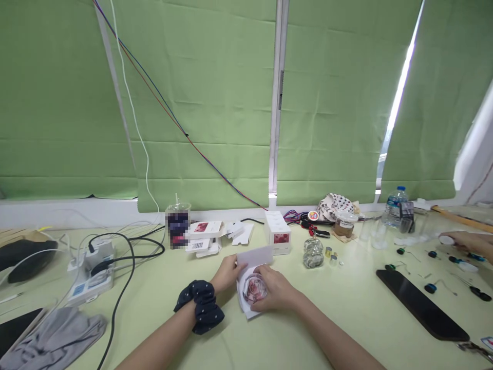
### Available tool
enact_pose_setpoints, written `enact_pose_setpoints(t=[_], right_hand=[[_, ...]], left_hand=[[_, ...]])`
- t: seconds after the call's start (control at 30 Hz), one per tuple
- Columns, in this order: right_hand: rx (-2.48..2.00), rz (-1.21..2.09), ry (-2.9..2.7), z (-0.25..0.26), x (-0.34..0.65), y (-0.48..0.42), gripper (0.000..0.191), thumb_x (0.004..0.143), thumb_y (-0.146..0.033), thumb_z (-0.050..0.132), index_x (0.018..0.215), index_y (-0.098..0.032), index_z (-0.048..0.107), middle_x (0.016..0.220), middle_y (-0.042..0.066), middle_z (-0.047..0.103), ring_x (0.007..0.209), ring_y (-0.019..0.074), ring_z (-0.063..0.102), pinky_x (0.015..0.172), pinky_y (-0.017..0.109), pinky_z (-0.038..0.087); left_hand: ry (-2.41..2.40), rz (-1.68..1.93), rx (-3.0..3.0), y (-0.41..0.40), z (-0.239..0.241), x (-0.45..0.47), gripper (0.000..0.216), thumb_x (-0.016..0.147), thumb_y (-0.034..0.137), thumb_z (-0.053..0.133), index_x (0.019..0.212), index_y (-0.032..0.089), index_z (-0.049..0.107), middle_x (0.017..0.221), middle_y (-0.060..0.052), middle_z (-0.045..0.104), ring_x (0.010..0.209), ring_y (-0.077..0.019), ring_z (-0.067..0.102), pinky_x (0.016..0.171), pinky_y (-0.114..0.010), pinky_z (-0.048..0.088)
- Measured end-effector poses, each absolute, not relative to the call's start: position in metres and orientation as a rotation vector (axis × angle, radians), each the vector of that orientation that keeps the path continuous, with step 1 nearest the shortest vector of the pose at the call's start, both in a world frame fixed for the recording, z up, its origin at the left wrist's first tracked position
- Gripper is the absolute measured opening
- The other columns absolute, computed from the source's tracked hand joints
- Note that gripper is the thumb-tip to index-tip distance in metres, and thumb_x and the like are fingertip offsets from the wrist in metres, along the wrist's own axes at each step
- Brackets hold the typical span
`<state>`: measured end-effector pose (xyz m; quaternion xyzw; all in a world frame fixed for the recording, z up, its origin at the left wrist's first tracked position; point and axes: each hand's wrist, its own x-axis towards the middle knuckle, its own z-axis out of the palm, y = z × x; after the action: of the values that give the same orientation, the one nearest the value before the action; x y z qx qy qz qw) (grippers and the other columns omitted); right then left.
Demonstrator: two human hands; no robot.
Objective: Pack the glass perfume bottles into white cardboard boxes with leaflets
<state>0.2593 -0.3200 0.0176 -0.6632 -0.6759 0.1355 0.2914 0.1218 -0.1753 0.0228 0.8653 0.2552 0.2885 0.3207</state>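
A white folded card piece (pixel 254 256), perhaps an opened box, stands partly upright on the table in front of me. My left hand (pixel 226 273) pinches its left edge and wears a dark dotted scrunchie (pixel 204 307) at the wrist. Against the card's lower part sits a round, clear, glass-like piece (pixel 254 289) with a pink flower look inside. The fingers of my right hand (pixel 275 289) curl around this piece from the right. Its underside is hidden.
Behind stand a white box (pixel 277 234), flattened cartons (pixel 204 236) and a cup (pixel 177 226). A clear bottle (pixel 313 253) and small caps (pixel 328 252) are right. Cables (pixel 133 262) run left. Another person's hand (pixel 466 241) is far right, near a black strip (pixel 419 303).
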Motion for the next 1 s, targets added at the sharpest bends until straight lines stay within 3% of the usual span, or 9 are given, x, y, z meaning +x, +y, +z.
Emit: enact_pose_setpoints(t=[0.13, 0.2, 0.3, 0.43, 0.57, 0.8, 0.83, 0.9, 1.0], right_hand=[[-1.649, 0.34, -1.596, 0.024, 0.275, -0.345, 0.062, 0.056, -0.034, 0.077, 0.111, -0.02, 0.053, 0.107, 0.007, 0.059, 0.094, 0.0243, 0.058, 0.081, 0.033, 0.045], [-1.613, 0.353, -1.441, 0.026, 0.282, -0.356, 0.057, 0.059, -0.032, 0.076, 0.11, -0.02, 0.052, 0.104, 0.005, 0.061, 0.091, 0.0226, 0.06, 0.078, 0.032, 0.047], [-1.592, 0.358, -1.272, 0.025, 0.288, -0.364, 0.053, 0.059, -0.031, 0.076, 0.106, -0.019, 0.054, 0.101, 0.005, 0.063, 0.087, 0.022, 0.061, 0.075, 0.032, 0.048], [-1.558, 0.409, -1.192, 0.021, 0.286, -0.364, 0.05, 0.054, -0.027, 0.078, 0.099, -0.019, 0.058, 0.096, 0.004, 0.064, 0.084, 0.0218, 0.062, 0.071, 0.03, 0.05], [-1.556, 0.481, -1.161, 0.017, 0.282, -0.362, 0.05, 0.052, -0.024, 0.079, 0.098, -0.019, 0.058, 0.093, 0.003, 0.065, 0.081, 0.0208, 0.063, 0.069, 0.029, 0.05], [-1.648, 0.385, -1.203, 0.007, 0.29, -0.36, 0.064, 0.049, -0.026, 0.081, 0.108, -0.02, 0.059, 0.105, 0.006, 0.064, 0.095, 0.0245, 0.061, 0.079, 0.033, 0.049], [-1.667, 0.361, -1.226, 0.007, 0.292, -0.36, 0.065, 0.048, -0.027, 0.082, 0.109, -0.02, 0.059, 0.108, 0.006, 0.063, 0.097, 0.025, 0.06, 0.081, 0.034, 0.049], [-1.693, 0.318, -1.3, 0.009, 0.294, -0.36, 0.07, 0.047, -0.026, 0.082, 0.112, -0.02, 0.059, 0.11, 0.008, 0.061, 0.099, 0.0258, 0.059, 0.084, 0.036, 0.048], [-1.662, 0.285, -1.478, 0.018, 0.296, -0.363, 0.076, 0.043, -0.024, 0.085, 0.115, -0.02, 0.06, 0.11, 0.008, 0.061, 0.098, 0.0262, 0.06, 0.087, 0.038, 0.047]], left_hand=[[0.779, 0.941, 2.198, -0.158, 0.046, 0.114, 0.036, 0.085, 0.042, 0.045, 0.096, 0.013, 0.063, 0.074, -0.006, 0.066, 0.044, -0.0171, 0.058, 0.039, -0.03, 0.048], [0.825, 1.06, 2.182, -0.148, 0.064, 0.107, 0.036, 0.087, 0.038, 0.042, 0.104, 0.014, 0.062, 0.079, -0.005, 0.064, 0.043, -0.0139, 0.056, 0.043, -0.03, 0.05], [0.889, 1.261, 2.155, -0.132, 0.086, 0.107, 0.035, 0.086, 0.026, 0.042, 0.113, 0.018, 0.062, 0.109, -0.01, 0.056, 0.077, -0.0177, 0.063, 0.065, -0.033, 0.056], [0.994, 1.439, 2.08, -0.117, 0.093, 0.124, 0.038, 0.081, 0.015, 0.041, 0.11, 0.016, 0.066, 0.127, -0.012, 0.04, 0.118, -0.0274, 0.046, 0.096, -0.043, 0.046], [1.067, 1.47, 1.993, -0.105, 0.094, 0.144, 0.04, 0.082, 0.015, 0.038, 0.113, 0.012, 0.063, 0.128, -0.015, 0.039, 0.127, -0.0297, 0.038, 0.107, -0.046, 0.034], [0.972, 1.109, 1.996, -0.123, 0.101, 0.16, 0.05, 0.082, 0.036, 0.054, 0.127, 0.017, 0.051, 0.141, -0.017, 0.036, 0.138, -0.0397, 0.015, 0.107, -0.059, 0.023], [0.916, 1.025, 2.001, -0.137, 0.096, 0.159, 0.051, 0.081, 0.04, 0.055, 0.127, 0.018, 0.051, 0.142, -0.016, 0.036, 0.137, -0.0378, 0.02, 0.106, -0.054, 0.027], [0.776, 0.786, 1.997, -0.169, 0.081, 0.157, 0.049, 0.079, 0.047, 0.058, 0.121, 0.02, 0.057, 0.132, -0.013, 0.05, 0.123, -0.0317, 0.045, 0.097, -0.044, 0.042], [0.553, 0.353, 1.911, -0.212, 0.057, 0.157, 0.058, 0.073, 0.05, 0.067, 0.121, 0.02, 0.058, 0.097, -0.009, 0.068, 0.078, -0.0231, 0.067, 0.066, -0.034, 0.054]])
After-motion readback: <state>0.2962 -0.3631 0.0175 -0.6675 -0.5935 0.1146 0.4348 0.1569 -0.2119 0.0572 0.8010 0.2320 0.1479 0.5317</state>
